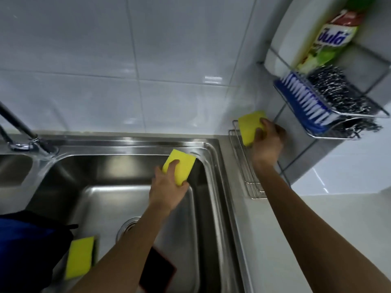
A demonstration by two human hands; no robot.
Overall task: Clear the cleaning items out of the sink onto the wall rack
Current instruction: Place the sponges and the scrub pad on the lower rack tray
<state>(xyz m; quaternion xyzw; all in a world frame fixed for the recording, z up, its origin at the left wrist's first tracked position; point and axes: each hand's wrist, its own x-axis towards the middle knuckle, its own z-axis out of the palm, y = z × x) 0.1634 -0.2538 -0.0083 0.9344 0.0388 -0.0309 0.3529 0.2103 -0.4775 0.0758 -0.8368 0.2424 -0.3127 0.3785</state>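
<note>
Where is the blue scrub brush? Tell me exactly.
The blue scrub brush lies in the upper wire rack on the wall at the upper right of the head view, beside the steel scourer and above the right hand.

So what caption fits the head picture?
Each hand holds a yellow sponge, one nearing the lower wall rack.

Three yellow sponges (179, 166), blue-and-white brush (304, 101), silvery steel sink (213, 187), dark-red pad (157, 269), pale grey-white tiles (105, 60).
</note>
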